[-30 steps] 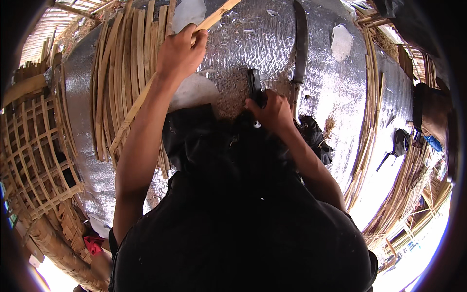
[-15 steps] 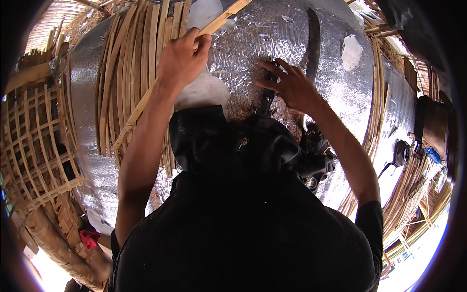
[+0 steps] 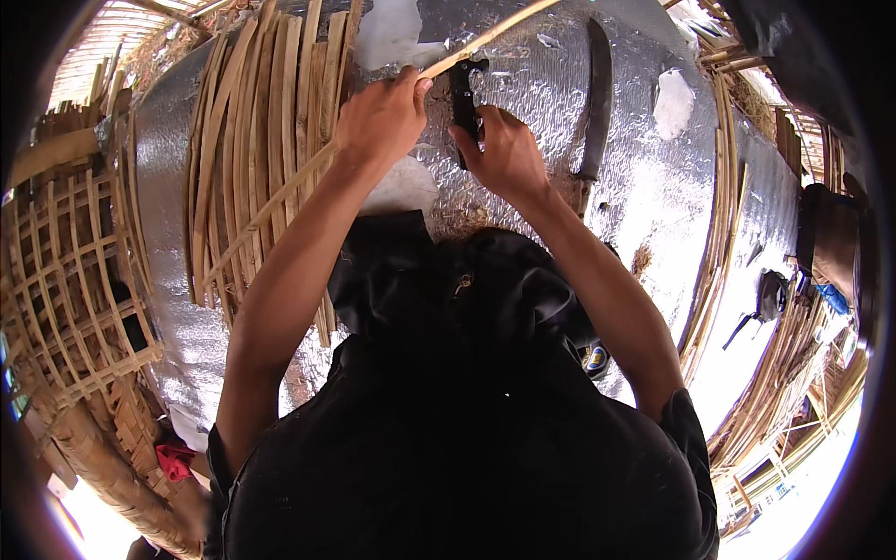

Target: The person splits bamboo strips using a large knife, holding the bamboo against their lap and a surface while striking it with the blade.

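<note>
My left hand [image 3: 383, 121] is closed round a long, pale bamboo strip [image 3: 499, 34], which slants from the lower left up to the far edge. Beside it, my right hand [image 3: 509, 157] grips a narrow black tool [image 3: 461, 105] with a short crosspiece at its far end. That end lies close under the strip; whether the two touch I cannot tell. Right of my right hand, a long dark machete [image 3: 595, 103] rests on the silver foil sheet [image 3: 644, 173], its handle toward me.
Many bamboo strips [image 3: 271, 121] lie side by side left of my left hand. An open bamboo lattice [image 3: 70, 252] stands at the far left. More long strips [image 3: 717, 215] run along the right, near a small black bag [image 3: 771, 295]. A white patch [image 3: 674, 101] marks the foil.
My right hand has moved left and taken hold of the black tool, lifting it toward the strip. My left hand has shifted slightly right and nearer, with the strip still in it.
</note>
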Tool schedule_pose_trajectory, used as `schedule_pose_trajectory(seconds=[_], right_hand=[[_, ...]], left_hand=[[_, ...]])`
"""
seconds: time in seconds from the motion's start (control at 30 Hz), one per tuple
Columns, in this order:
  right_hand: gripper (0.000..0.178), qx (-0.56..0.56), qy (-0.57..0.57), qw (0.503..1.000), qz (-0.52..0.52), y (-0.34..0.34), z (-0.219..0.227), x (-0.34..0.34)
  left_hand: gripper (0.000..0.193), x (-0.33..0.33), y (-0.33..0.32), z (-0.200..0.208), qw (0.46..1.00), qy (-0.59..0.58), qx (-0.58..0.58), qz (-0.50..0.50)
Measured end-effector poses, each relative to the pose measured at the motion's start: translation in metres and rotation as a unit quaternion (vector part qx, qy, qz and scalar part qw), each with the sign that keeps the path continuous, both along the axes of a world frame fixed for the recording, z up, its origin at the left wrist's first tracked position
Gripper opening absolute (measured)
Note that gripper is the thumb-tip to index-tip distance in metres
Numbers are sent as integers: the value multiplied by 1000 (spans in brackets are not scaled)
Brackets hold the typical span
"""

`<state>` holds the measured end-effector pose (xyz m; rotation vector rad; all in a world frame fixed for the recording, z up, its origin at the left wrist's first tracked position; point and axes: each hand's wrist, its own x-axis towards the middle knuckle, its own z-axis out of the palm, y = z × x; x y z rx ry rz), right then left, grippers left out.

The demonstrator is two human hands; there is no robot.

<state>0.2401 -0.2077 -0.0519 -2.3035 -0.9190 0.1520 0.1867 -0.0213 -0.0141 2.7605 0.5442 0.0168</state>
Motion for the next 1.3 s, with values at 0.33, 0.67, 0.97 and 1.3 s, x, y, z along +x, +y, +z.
schedule_pose_trajectory(seconds=[0.33, 0.67, 0.97, 1.3], right_hand=[[74, -197, -71, 947, -245, -87, 20, 14], [26, -130, 243, 913, -301, -164, 42, 3], [15, -53, 98, 991, -78, -89, 61, -3], [17, -41, 46, 997, -52, -78, 66, 14]], left_hand=[[24, -3, 2, -19, 999, 6, -12, -30], [20, 2, 3, -38, 997, -52, -10, -58], [24, 5, -4, -21, 999, 33, -9, -38], [23, 14, -13, -34, 998, 3, -34, -50]])
